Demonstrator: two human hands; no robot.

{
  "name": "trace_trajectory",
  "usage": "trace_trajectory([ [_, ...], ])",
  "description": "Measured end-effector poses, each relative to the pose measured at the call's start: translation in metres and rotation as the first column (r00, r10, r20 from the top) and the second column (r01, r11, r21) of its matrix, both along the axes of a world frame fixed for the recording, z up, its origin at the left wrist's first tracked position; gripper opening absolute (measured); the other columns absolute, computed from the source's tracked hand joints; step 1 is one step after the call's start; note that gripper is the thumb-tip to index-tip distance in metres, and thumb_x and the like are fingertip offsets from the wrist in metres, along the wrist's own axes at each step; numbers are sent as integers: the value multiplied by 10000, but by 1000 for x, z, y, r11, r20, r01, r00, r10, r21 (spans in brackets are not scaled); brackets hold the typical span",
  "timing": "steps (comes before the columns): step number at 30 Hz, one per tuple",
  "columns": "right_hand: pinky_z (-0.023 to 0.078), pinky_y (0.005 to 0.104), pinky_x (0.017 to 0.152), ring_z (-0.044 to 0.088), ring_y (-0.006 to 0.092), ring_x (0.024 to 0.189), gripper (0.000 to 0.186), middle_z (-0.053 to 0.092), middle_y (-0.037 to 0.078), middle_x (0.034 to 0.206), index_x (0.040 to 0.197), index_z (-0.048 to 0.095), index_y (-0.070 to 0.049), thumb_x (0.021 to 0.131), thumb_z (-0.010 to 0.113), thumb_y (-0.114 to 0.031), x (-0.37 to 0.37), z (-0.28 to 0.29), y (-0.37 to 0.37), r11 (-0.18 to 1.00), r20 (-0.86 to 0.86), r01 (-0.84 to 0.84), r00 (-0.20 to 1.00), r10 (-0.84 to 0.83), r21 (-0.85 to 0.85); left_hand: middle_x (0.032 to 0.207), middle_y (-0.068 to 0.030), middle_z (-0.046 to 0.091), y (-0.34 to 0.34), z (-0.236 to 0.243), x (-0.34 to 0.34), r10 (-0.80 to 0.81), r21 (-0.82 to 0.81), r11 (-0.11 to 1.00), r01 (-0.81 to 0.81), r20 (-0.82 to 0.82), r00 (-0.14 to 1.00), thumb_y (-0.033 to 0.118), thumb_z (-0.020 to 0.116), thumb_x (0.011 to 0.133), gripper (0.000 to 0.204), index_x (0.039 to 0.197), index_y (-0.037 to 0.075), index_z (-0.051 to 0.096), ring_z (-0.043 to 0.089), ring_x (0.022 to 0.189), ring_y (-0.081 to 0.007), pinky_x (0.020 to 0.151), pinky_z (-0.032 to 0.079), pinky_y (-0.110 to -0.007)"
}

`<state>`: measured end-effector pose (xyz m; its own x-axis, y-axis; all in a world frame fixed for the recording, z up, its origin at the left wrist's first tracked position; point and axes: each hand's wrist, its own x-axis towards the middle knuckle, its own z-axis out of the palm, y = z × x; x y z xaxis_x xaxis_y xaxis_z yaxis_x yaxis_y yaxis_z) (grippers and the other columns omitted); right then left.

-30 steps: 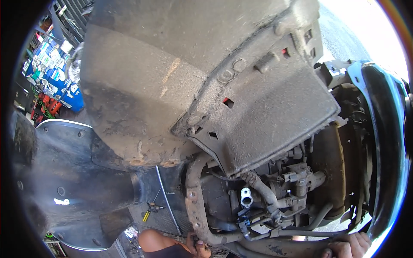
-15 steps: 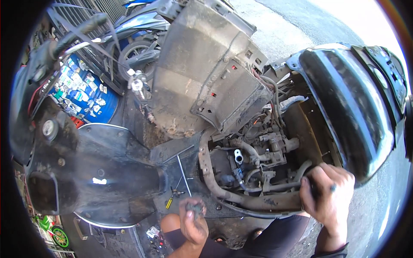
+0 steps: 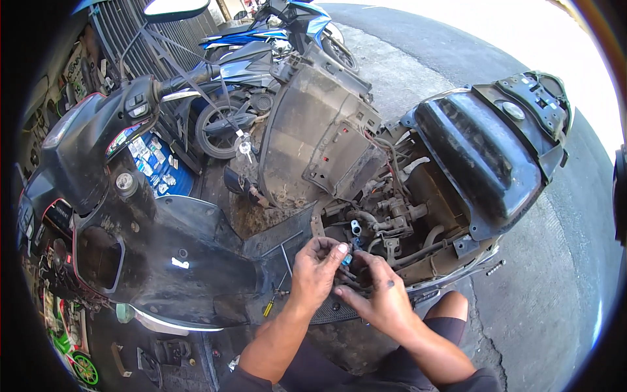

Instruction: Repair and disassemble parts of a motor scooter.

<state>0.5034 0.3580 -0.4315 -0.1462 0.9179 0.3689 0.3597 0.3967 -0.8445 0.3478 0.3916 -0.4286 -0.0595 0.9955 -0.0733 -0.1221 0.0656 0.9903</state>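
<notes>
My left hand (image 3: 319, 269) is closed, thumb against fingers, at the near-left edge of the exposed engine bay (image 3: 408, 230). A small blue part (image 3: 347, 259) shows at its thumb tip; its exact kind and what else the fingers hold are hidden. My right hand (image 3: 385, 294) is close beside it, fingers bent toward the blue part and thumb apart from them. Just beyond the hands, a light metal tube end (image 3: 356, 227) stands up among hoses. A T-handle wrench (image 3: 286, 260) and a yellow-handled screwdriver (image 3: 268, 308) lie on the scooter's footboard to the left.
A dirty plastic panel (image 3: 304, 130) leans up beyond the footboard. The black rear body (image 3: 470, 163) stands at right, the handlebar (image 3: 140, 108) at left. Behind are a blue drum (image 3: 171, 176) and a blue motorcycle (image 3: 287, 29). A small dark rod (image 3: 496, 267) lies on the ground at right.
My right hand has left the frame rail at the right and moved left beside my left hand. My left hand has moved up and right to the engine bay. The view has shifted.
</notes>
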Motion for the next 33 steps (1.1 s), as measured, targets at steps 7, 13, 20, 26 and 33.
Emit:
trace_trajectory([
  [7, 563, 283, 670, 692, 150, 755, 342, 708, 133, 883, 1137, 628, 59, 855, 747, -92, -16, -8, -12, 962, -271, 99, 948, -169, -253, 847, -31, 635, -13, -6, -5, -37, 106, 992, 60, -211, 977, 253, 708, 929, 281, 987, -4, 611, 620, 716, -87, 605, 546, -230],
  [13, 538, 319, 729, 683, 153, 807, 330, 725, 136, 865, 1087, 662, 54, 861, 745, -170, 3, -3, 9, 953, -162, 66, 980, -119, -295, 814, -58, 658, 14, 7, -18, -208, 25, 976, 217, -205, 956, 186, 651, 959, 239, 1011, -46, 627, 649, 658, -122, 587, 568, -266],
  [20, 522, 495, 834, 653, 443, 953, 359, 690, 251, 962, 1030, 664, 41, 830, 731, -249, 12, 0, 78, 951, 509, 308, 823, -253, -25, 759, -97, 676, 90, 18, -18, -318, -110, 947, 300, -429, 846, 195, 641, 957, 272, 1002, -73, 657, 650, 587, -165, 538, 567, -305],
  [26, 525, 439, 813, 700, 355, 934, 273, 712, 239, 949, 1003, 712, 34, 839, 716, -184, 21, -20, 103, 948, 298, 278, 928, -224, -152, 690, -95, 662, 100, 8, -13, -305, -121, 947, 297, -622, 721, 189, 666, 932, 258, 911, -68, 670, 642, 554, -158, 499, 538, -304],
  [33, 521, 425, 808, 699, 368, 899, 262, 713, 233, 920, 1016, 721, 20, 848, 696, -179, 29, -26, 111, 953, 177, 202, 970, -164, -224, 614, -94, 659, 110, 6, -8, -219, -118, 971, 207, -789, 574, 258, 711, 876, 287, 826, -24, 702, 649, 501, -186, 530, 522, -340],
])
